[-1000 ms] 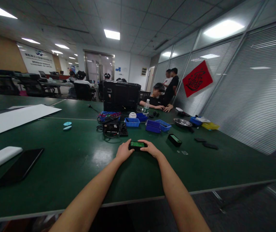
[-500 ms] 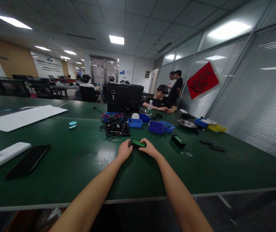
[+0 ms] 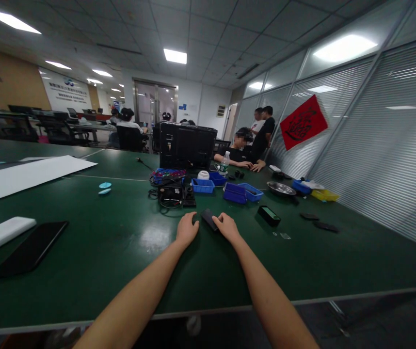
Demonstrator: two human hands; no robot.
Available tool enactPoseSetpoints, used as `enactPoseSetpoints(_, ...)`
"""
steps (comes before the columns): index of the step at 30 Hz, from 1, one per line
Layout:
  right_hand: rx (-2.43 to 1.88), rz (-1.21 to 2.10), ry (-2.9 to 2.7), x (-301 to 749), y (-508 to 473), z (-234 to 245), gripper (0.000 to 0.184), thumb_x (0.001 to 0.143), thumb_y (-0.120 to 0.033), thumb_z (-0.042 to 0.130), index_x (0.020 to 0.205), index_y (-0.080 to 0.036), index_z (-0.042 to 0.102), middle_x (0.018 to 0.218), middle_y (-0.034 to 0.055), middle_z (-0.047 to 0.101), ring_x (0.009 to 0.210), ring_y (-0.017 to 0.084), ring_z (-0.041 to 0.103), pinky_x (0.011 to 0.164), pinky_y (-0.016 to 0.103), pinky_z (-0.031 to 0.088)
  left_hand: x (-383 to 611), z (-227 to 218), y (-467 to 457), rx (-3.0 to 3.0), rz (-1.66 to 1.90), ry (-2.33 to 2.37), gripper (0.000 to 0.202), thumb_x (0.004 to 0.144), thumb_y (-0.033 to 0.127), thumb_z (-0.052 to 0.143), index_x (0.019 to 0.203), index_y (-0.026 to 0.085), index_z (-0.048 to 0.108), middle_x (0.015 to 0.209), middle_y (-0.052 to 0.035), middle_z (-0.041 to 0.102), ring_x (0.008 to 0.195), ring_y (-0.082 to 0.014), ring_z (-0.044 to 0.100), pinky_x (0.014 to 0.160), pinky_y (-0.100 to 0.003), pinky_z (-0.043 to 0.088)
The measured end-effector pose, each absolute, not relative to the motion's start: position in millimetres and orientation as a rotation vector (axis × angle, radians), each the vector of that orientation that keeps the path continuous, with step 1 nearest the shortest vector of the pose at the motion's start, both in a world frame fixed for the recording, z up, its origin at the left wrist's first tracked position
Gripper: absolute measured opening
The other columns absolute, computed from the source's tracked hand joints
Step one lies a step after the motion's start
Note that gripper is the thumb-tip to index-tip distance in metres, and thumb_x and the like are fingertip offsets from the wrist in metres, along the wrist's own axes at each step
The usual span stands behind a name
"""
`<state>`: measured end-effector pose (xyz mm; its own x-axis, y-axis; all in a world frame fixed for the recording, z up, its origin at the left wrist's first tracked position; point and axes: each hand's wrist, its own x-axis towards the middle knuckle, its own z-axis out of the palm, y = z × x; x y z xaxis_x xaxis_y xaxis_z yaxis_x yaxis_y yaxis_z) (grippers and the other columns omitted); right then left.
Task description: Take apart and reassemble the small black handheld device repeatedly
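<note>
My right hand (image 3: 227, 227) grips a small black rectangular case (image 3: 209, 219) by its right end, just above the green table. The side facing me is plain and dark, so the green board seen in it earlier is hidden. My left hand (image 3: 187, 229) is just left of the case, apart from it, with thumb and fingers spread and nothing between them. A similar black case (image 3: 269, 215) with a green inside lies to the right. Near it are a small ring (image 3: 274, 234) and a clear plastic piece (image 3: 285, 236).
Beyond my hands stand a black soldering-station-like box with cables (image 3: 171, 194), blue trays (image 3: 202, 185), a bottle (image 3: 224, 162) and a monitor (image 3: 188, 145). A metal bowl (image 3: 281, 189) and flat black pieces (image 3: 325, 226) lie right. A person (image 3: 242, 152) sits across the table (image 3: 120, 271).
The case has been turned over, from its green board facing up to a dark plain side. My left hand has let go of it; my right hand still holds it.
</note>
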<state>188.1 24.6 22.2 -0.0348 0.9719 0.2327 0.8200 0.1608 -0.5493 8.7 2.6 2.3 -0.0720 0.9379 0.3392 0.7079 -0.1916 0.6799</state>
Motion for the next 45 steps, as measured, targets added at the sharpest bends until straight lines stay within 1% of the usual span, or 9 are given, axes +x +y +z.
enactPoseSetpoints(3,-1.733,0.303,-1.87,191,26,24,0.034,0.079,-0.049,0.044,0.067,-0.019,0.054,0.073,0.0062,0.057,0.063,0.015,0.05,0.053,0.026,0.031,7,3,2,1.864,1.137,1.781,0.038,0.076,0.023,0.049,0.114,0.018,0.052,0.114,-0.0056,0.057,0.106,-0.017,0.051,0.093,-0.028,0.036)
enactPoseSetpoints(7,-1.676,0.25,-1.894,187,21,28,0.042,0.072,-0.054,0.052,0.096,-0.02,0.057,0.087,0.0079,0.057,0.079,0.02,0.053,0.06,0.027,0.035,6,3,2,1.822,1.146,1.773,0.036,0.076,0.022,0.049,0.111,0.019,0.053,0.108,-0.0052,0.059,0.099,-0.0158,0.054,0.089,-0.028,0.038)
enactPoseSetpoints(12,-1.643,0.285,-1.916,177,19,25,0.051,0.064,-0.041,0.063,0.11,-0.022,0.052,0.101,0.0097,0.055,0.086,0.022,0.054,0.068,0.03,0.039,6,3,3,1.823,1.159,1.746,0.033,0.076,0.022,0.049,0.108,0.018,0.054,0.103,-0.0044,0.06,0.094,-0.0147,0.055,0.086,-0.026,0.04)
enactPoseSetpoints(18,-1.685,0.631,-1.621,185,35,15,0.034,0.072,-0.037,0.049,0.099,-0.018,0.057,0.078,0.0051,0.061,0.071,0.018,0.057,0.06,0.028,0.042,7,7,1,1.805,1.109,1.746,0.033,0.075,0.022,0.051,0.108,0.02,0.054,0.104,-0.0033,0.06,0.095,-0.0149,0.055,0.086,-0.026,0.039)
enactPoseSetpoints(23,-1.652,0.571,-1.69,193,38,15,0.022,0.074,-0.036,0.047,0.075,-0.019,0.06,0.077,0.0062,0.064,0.07,0.018,0.058,0.059,0.026,0.041,7,8,1,1.815,1.08,1.746,0.033,0.076,0.022,0.05,0.108,0.021,0.054,0.105,-0.0032,0.06,0.095,-0.0149,0.054,0.086,-0.026,0.039)
enactPoseSetpoints(32,-1.662,0.638,-1.633,195,39,13,0.021,0.076,-0.034,0.048,0.084,-0.019,0.059,0.079,0.0067,0.063,0.065,0.016,0.058,0.051,0.026,0.043,8,6,0,1.856,1.109,1.705,0.035,0.078,0.032,0.049,0.11,0.02,0.053,0.104,-0.0043,0.06,0.094,-0.0156,0.055,0.084,-0.026,0.04)
enactPoseSetpoints(38,-1.272,1.197,-1.59,169,30,4,0.024,0.075,-0.032,0.051,0.092,-0.016,0.057,0.072,0.004,0.061,0.045,0.01,0.053,0.037,0.022,0.044,17,5,-7,1.941,1.107,1.737,0.08,0.065,0.05,0.061,0.13,0.013,0.032,0.129,-0.0136,0.044,0.118,-0.0237,0.041,0.096,-0.03,0.032)
enactPoseSetpoints(41,-1.199,1.227,-1.595,165,30,2,0.022,0.073,-0.029,0.053,0.089,-0.015,0.057,0.074,0.0036,0.06,0.047,0.009,0.054,0.033,0.019,0.042,19,5,-9,1.915,1.026,1.809,0.086,0.066,0.043,0.061,0.134,0.01,0.022,0.127,-0.0157,0.046,0.114,-0.025,0.045,0.093,-0.031,0.034)
enactPoseSetpoints(45,-1.187,1.233,-1.544,173,33,0,0.019,0.072,-0.025,0.053,0.086,-0.013,0.057,0.07,0.0028,0.059,0.048,0.008,0.054,0.032,0.016,0.04,18,7,-11,1.876,0.936,1.88,0.071,0.071,0.03,0.054,0.133,0.009,0.026,0.119,-0.0147,0.054,0.106,-0.0245,0.052,0.088,-0.031,0.037)
